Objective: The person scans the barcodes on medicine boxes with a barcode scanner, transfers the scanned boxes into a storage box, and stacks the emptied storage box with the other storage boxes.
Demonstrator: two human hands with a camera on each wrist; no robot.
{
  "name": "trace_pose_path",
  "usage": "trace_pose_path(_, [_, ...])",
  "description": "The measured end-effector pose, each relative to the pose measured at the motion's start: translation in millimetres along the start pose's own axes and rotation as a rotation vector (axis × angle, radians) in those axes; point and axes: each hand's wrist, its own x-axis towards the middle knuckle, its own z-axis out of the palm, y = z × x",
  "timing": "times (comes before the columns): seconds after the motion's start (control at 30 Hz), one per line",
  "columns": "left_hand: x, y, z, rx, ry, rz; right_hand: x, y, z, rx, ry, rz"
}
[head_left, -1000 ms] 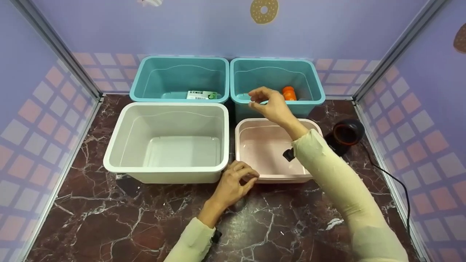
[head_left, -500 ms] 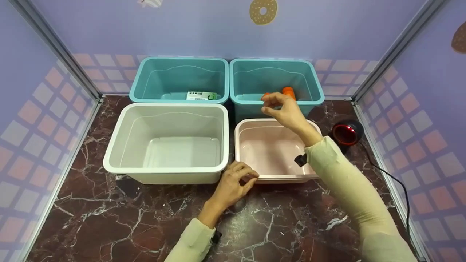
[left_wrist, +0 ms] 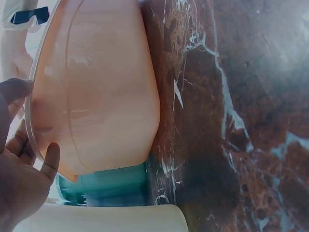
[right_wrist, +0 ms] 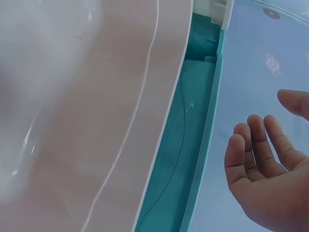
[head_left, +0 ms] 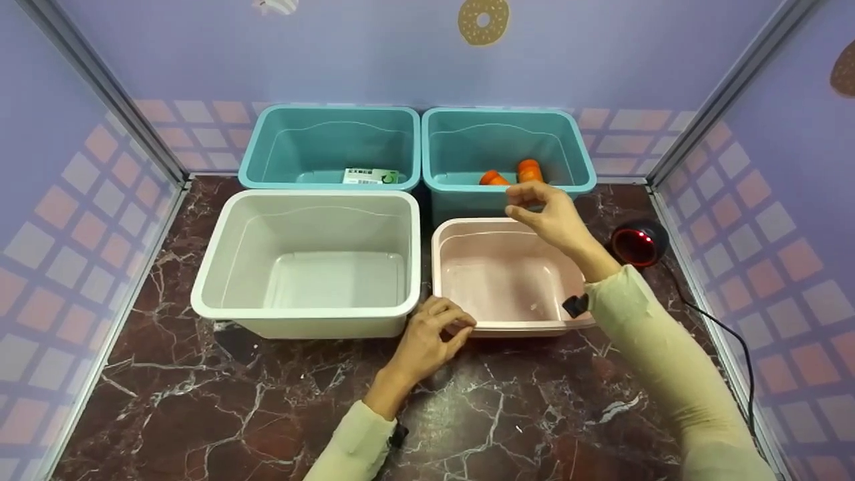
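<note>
My left hand [head_left: 424, 337] holds the front left corner of the pink bin [head_left: 511, 326]. In the left wrist view its thumb [left_wrist: 50, 162] lies against the bin's outer wall, with other fingers at the rim. My right hand [head_left: 554, 217] hovers above the pink bin's back edge, near the front rim of the right teal bin [head_left: 494, 143]. Its fingers are loosely curved with nothing between them, as the right wrist view also shows. Inside that teal bin lie two orange cylindrical items, one on the left [head_left: 494, 178] and one on the right [head_left: 530, 172]; their lower parts are hidden.
A left teal bin [head_left: 334, 143] contains a white and green box [head_left: 371, 176]. In front of it stands a large white bin [head_left: 304, 312]. At the right is a black scanner-like device [head_left: 640, 244], glowing red, whose cable [head_left: 725, 327] runs along the right wall.
My right hand has drawn back to the right and nearer to me, uncovering the left orange item. The black device has lit up red. My left hand has stayed at the pink bin's corner.
</note>
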Motion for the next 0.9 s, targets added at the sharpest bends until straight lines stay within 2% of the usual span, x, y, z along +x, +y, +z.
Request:
trace_pose_path(0.43, [-0.6,1.5,-0.7,0.009,-0.008,-0.008,-16,35,-23,0.119,0.078,-0.007])
trace_pose_path(0.67, [-0.1,0.0,-1.4,0.022,-0.002,-0.001,-26,47,-36,0.073,0.100,0.033])
trace_pose_path(0.9, [-0.3,-0.1,-0.7,0.014,0.000,0.001,-36,63,-48,0.081,0.148,0.085])
